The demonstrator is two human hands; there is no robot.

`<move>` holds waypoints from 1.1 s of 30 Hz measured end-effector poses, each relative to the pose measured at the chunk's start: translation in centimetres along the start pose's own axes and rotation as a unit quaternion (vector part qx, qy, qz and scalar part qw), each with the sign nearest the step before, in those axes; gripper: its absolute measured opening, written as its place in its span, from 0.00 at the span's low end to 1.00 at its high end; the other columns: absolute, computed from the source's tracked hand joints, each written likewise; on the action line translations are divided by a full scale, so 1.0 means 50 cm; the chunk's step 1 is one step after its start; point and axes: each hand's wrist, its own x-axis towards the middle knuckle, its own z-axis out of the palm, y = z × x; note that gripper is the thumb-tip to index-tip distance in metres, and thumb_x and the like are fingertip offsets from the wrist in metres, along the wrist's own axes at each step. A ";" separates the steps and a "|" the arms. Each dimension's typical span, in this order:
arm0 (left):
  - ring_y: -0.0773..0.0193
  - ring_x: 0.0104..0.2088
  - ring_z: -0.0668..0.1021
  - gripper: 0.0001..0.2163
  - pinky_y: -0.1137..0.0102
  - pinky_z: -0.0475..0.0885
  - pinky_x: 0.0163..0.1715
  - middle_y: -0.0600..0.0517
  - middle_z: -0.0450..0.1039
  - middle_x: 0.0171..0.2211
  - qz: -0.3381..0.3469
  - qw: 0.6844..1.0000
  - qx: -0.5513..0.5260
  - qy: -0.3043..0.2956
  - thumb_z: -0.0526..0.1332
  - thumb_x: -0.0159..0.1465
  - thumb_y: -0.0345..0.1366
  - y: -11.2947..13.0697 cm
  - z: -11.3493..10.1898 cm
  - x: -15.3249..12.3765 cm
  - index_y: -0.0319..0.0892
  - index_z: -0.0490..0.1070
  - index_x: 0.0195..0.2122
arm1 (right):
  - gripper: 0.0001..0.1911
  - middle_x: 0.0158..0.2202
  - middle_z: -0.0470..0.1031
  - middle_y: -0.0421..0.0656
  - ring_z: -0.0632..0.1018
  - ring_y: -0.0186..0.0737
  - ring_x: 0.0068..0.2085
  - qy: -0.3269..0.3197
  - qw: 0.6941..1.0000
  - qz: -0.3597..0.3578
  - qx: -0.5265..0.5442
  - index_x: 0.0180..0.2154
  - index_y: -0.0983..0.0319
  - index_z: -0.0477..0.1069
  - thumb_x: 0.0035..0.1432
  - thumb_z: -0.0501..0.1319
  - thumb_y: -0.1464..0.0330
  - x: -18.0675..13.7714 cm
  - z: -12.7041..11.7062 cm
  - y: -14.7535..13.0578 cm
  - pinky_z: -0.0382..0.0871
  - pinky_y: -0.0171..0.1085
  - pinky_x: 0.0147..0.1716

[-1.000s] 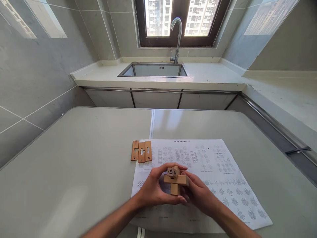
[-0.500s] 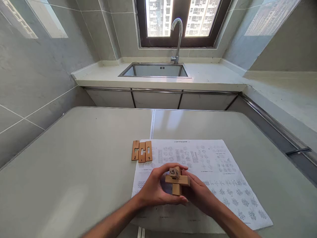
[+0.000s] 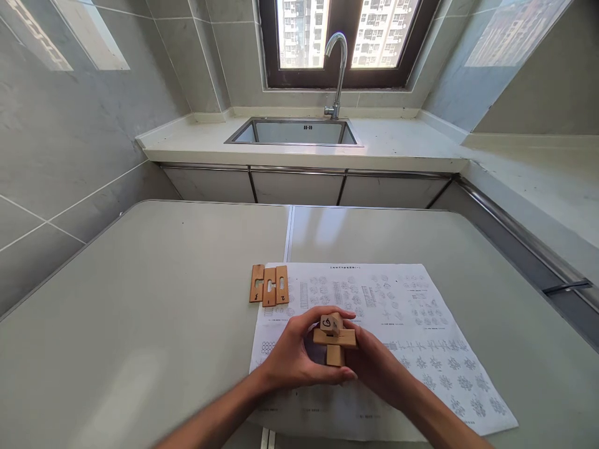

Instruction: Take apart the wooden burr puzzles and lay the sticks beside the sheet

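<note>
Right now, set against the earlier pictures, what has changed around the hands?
Very little: the wooden block assembly seems turned very slightly between the left hand and right hand. Nothing was taken hold of or let go. The three flat wooden pieces and printed sheet stayed put.

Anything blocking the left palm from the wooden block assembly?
Nothing visible: the left hand curves around the wooden block assembly, with only a gap at the palm. The right hand is at the assembly's right; three flat pieces lie apart.
</note>
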 end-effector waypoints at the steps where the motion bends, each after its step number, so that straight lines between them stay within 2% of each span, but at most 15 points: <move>1: 0.47 0.57 0.80 0.35 0.57 0.76 0.59 0.44 0.79 0.56 -0.003 1.000 0.001 0.000 0.80 0.53 0.37 0.000 0.000 0.000 0.46 0.72 0.61 | 0.31 0.58 0.78 0.55 0.78 0.57 0.59 0.000 1.000 -0.001 -0.002 0.58 0.61 0.77 0.67 0.63 0.45 0.000 -0.001 0.000 0.68 0.52 0.60; 15: 0.48 0.57 0.80 0.34 0.58 0.76 0.58 0.44 0.78 0.57 -0.001 1.000 0.008 0.003 0.80 0.54 0.38 0.007 0.001 0.002 0.47 0.73 0.61 | 0.30 0.51 0.80 0.53 0.79 0.52 0.52 -0.011 1.000 -0.007 0.002 0.57 0.61 0.78 0.64 0.68 0.47 0.002 -0.002 -0.007 0.71 0.46 0.53; 23: 0.47 0.59 0.79 0.36 0.57 0.74 0.60 0.46 0.78 0.58 0.024 1.000 0.006 0.008 0.82 0.52 0.35 0.001 0.001 0.000 0.49 0.73 0.61 | 0.32 0.43 0.78 0.51 0.77 0.47 0.42 0.021 0.999 -0.017 -0.025 0.54 0.63 0.79 0.61 0.69 0.45 -0.001 -0.002 -0.001 0.71 0.40 0.42; 33: 0.47 0.58 0.79 0.35 0.56 0.73 0.61 0.45 0.77 0.58 0.011 1.000 0.027 0.010 0.81 0.52 0.36 0.004 0.000 0.000 0.49 0.72 0.61 | 0.33 0.36 0.74 0.45 0.71 0.34 0.29 0.007 1.000 -0.026 -0.014 0.56 0.64 0.77 0.63 0.68 0.45 0.000 -0.012 0.008 0.65 0.33 0.28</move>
